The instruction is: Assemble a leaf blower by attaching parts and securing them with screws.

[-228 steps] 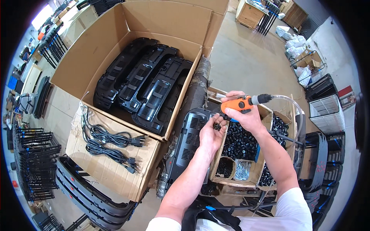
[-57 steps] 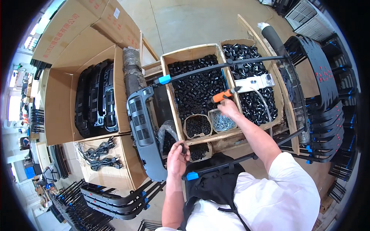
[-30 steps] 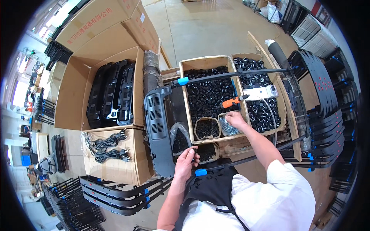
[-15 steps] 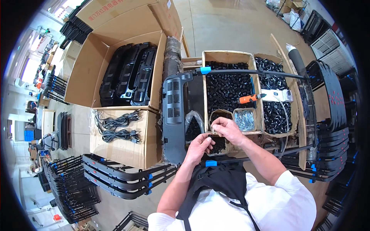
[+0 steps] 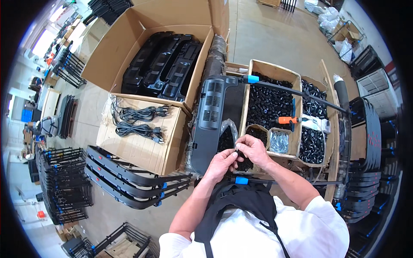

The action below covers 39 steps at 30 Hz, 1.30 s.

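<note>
Near the middle of the view my two hands meet, fingertips together. My left hand point(image 5: 221, 165) is closed in a pinch on a small black part point(image 5: 240, 153). My right hand point(image 5: 254, 151) pinches against it from the other side; what its fingers hold is too small to make out. Under and around the hands is a black tubular frame point(image 5: 323, 103) with blue clips, joined to a black vented housing point(image 5: 208, 124) on the left. Just beyond my right hand sit a bin of silver screws point(image 5: 279, 142) and a small tub of dark little parts point(image 5: 258, 133).
A wooden bin point(image 5: 246, 112) of black caps stands beyond the hands, with an orange power screwdriver point(image 5: 288, 120) over it. On the left, an open carton point(image 5: 103, 71) holds black housings; coiled power cords point(image 5: 137, 114) lie on a box. Stacked frames point(image 5: 129, 182) stand at the lower left.
My right hand has come down to my left, and the fingertips now meet at the small black part. The whole view has shifted and turned slightly.
</note>
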Each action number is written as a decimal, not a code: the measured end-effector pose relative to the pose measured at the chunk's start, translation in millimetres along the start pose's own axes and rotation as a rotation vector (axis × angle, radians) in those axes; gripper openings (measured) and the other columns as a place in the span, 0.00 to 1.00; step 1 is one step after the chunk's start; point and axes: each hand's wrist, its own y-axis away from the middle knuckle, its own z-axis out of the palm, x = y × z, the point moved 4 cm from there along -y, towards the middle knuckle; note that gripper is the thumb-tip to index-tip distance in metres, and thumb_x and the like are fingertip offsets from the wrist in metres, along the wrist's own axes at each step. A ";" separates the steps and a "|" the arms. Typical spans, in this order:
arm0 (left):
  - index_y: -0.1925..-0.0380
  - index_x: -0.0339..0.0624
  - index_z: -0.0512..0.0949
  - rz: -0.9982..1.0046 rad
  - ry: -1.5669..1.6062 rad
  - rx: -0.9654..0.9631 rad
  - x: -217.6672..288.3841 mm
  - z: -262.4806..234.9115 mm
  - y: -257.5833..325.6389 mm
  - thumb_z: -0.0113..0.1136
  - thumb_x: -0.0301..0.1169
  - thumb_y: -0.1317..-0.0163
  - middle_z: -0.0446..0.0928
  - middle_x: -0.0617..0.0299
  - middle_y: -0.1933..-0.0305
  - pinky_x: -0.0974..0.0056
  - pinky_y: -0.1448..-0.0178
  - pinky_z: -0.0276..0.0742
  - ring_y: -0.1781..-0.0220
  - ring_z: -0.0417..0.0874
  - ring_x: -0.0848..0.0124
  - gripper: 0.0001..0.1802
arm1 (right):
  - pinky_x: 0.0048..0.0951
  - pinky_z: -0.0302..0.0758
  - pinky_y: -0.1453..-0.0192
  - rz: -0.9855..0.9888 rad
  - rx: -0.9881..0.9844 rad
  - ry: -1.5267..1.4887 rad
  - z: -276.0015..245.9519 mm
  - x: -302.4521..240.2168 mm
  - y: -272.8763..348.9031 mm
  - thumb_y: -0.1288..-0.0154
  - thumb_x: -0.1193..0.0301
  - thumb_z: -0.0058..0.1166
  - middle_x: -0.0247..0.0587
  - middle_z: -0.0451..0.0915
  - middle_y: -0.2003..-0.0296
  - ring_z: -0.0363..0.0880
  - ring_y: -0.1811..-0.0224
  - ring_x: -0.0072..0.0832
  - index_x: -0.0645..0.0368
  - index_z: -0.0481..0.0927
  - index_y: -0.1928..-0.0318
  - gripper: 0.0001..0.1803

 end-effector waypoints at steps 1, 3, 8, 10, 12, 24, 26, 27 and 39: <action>0.41 0.38 0.79 -0.011 0.046 0.002 -2.9 -3.7 2.0 0.54 0.36 0.18 0.87 0.65 0.56 0.74 0.64 0.75 0.66 0.79 0.82 0.16 | 0.25 0.80 0.61 0.004 -0.011 0.012 3.2 1.0 -1.3 0.25 0.70 0.60 0.33 0.85 0.64 0.81 0.64 0.16 0.63 0.83 0.52 0.10; 0.41 0.38 0.80 -0.016 0.107 0.008 -7.6 -11.9 4.3 0.54 0.36 0.18 0.87 0.64 0.56 0.74 0.64 0.75 0.67 0.79 0.82 0.16 | 0.29 0.81 0.60 -0.150 0.003 0.232 8.6 -1.9 -4.4 0.28 0.71 0.61 0.37 0.86 0.64 0.84 0.65 0.23 0.62 0.84 0.52 0.09; 0.51 0.41 0.82 -0.018 0.196 0.022 -17.6 -32.9 9.9 0.52 0.40 0.17 0.85 0.67 0.63 0.73 0.66 0.74 0.69 0.79 0.81 0.15 | 0.34 0.82 0.61 -0.526 -0.143 0.738 34.9 -45.4 3.7 0.33 0.70 0.64 0.41 0.83 0.66 0.86 0.66 0.34 0.59 0.86 0.52 0.12; 0.54 0.44 0.82 -0.025 0.203 0.012 -15.3 -39.5 14.4 0.52 0.41 0.17 0.78 0.70 0.70 0.72 0.65 0.74 0.69 0.79 0.79 0.14 | 0.36 0.81 0.63 -0.608 -0.214 0.841 47.9 -56.2 5.7 0.36 0.67 0.67 0.40 0.81 0.68 0.85 0.67 0.35 0.58 0.86 0.51 0.14; 0.54 0.44 0.82 -0.013 0.214 0.031 -17.1 -46.6 16.7 0.52 0.42 0.17 0.80 0.70 0.68 0.72 0.64 0.74 0.70 0.79 0.79 0.15 | 0.37 0.81 0.64 -0.657 -0.219 0.900 55.4 -53.2 1.8 0.36 0.67 0.67 0.40 0.82 0.68 0.86 0.67 0.36 0.57 0.87 0.51 0.14; 0.38 0.37 0.76 0.026 0.233 0.122 -6.4 -91.6 83.6 0.51 0.30 0.21 0.80 0.63 0.50 0.72 0.55 0.74 0.57 0.77 0.77 0.17 | 0.37 0.83 0.60 -0.760 -0.078 0.962 135.8 -38.3 -59.3 0.33 0.65 0.67 0.42 0.86 0.63 0.88 0.64 0.39 0.59 0.86 0.51 0.14; 0.39 0.37 0.75 0.054 0.235 0.095 -15.7 -99.0 92.0 0.51 0.28 0.22 0.80 0.62 0.49 0.71 0.53 0.75 0.56 0.77 0.77 0.16 | 0.39 0.84 0.59 -0.836 -0.073 1.009 152.5 -35.1 -64.8 0.33 0.65 0.67 0.41 0.86 0.63 0.88 0.62 0.41 0.57 0.85 0.52 0.13; 0.39 0.36 0.75 0.078 0.229 0.064 -20.2 -101.3 94.8 0.51 0.26 0.23 0.80 0.61 0.48 0.71 0.51 0.75 0.55 0.78 0.76 0.16 | 0.39 0.84 0.59 -0.836 -0.078 1.014 155.8 -33.9 -66.2 0.33 0.65 0.67 0.41 0.86 0.63 0.88 0.62 0.41 0.57 0.85 0.52 0.13; 0.54 0.41 0.77 0.052 -0.253 0.091 2.4 -113.7 95.1 0.39 0.47 0.15 0.71 0.68 0.71 0.69 0.66 0.69 0.70 0.71 0.79 0.23 | 0.41 0.82 0.57 -0.723 -0.081 1.065 165.4 -22.9 -68.2 0.35 0.63 0.68 0.43 0.84 0.65 0.86 0.62 0.44 0.60 0.82 0.48 0.19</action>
